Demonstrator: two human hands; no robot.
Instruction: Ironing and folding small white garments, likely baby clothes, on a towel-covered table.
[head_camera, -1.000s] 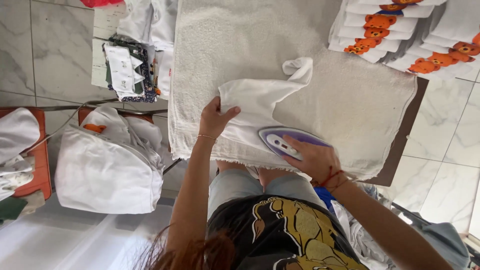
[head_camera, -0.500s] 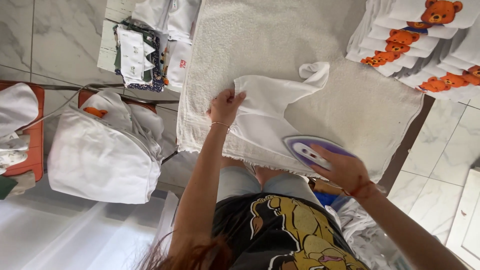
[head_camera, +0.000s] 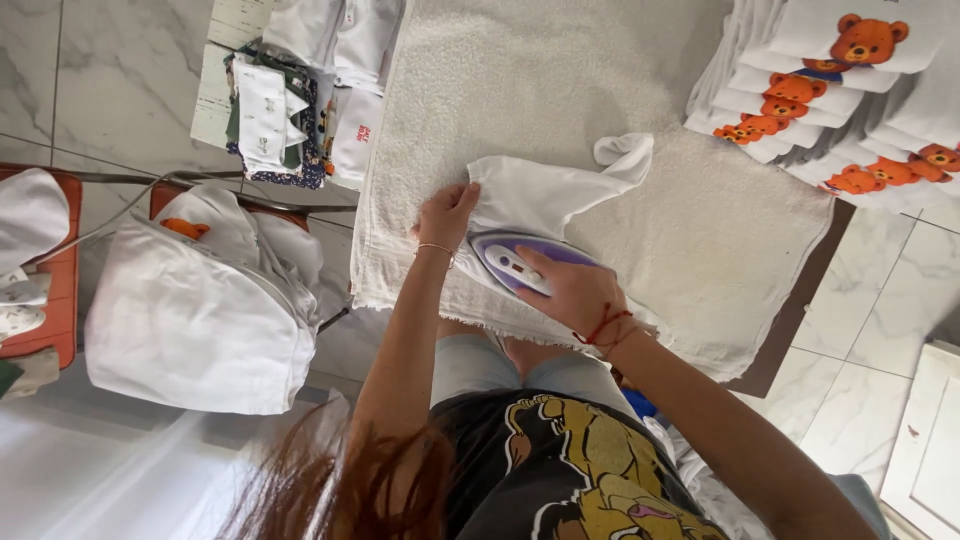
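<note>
Head view: right hand (head_camera: 572, 295) clenches the purple-and-white iron (head_camera: 520, 262) by its handle; left hand (head_camera: 447, 214) pins the small white cotton garment (head_camera: 545, 190), soft, light, likely to slide

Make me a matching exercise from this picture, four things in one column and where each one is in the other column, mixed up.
Things:
1. iron
2. left hand
3. bear-print stack
4. white bag

Places:
A. upper right, past the towel's edge
B. pressing the white garment flat beside the iron
C. under the right hand, on the garment
D. left of the towel, on a red chair

Pairs: 1-C, 2-B, 3-A, 4-D
</note>
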